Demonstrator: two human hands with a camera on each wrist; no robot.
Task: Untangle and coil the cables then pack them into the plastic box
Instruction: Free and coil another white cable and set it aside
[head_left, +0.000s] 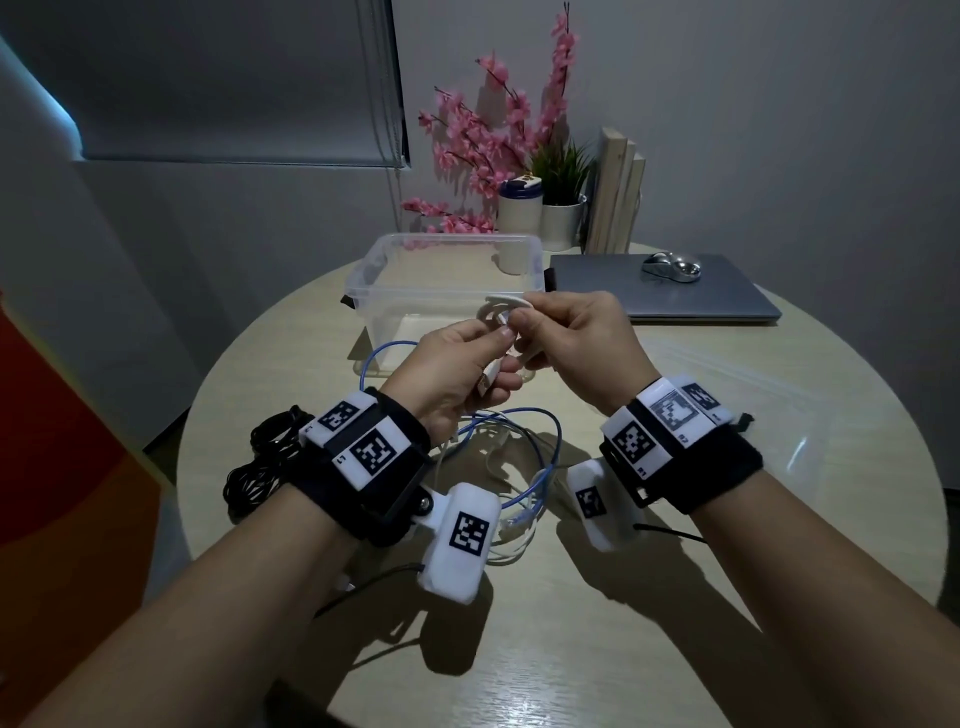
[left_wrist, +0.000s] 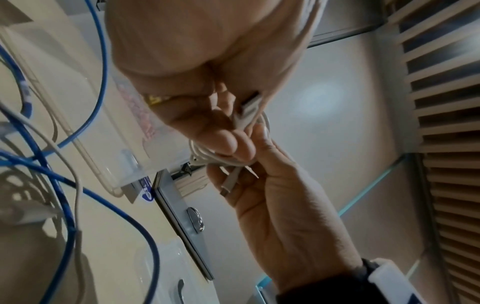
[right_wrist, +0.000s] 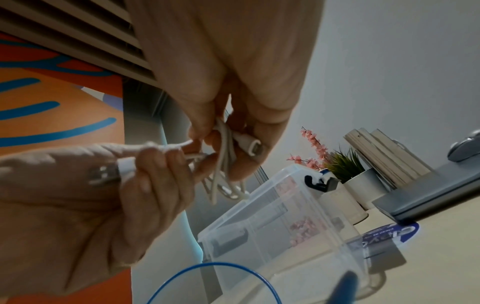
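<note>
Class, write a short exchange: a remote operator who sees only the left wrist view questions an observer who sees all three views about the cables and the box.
Operator: I see a coiled thin white cable and a loose blue cable. Is any other cable left?
Observer: Yes. The head view shows a black cable bunched near the left edge of the round table.
Operator: Is the lid on the clear plastic box?
Observer: No. In the head view the box is open at the top.
</note>
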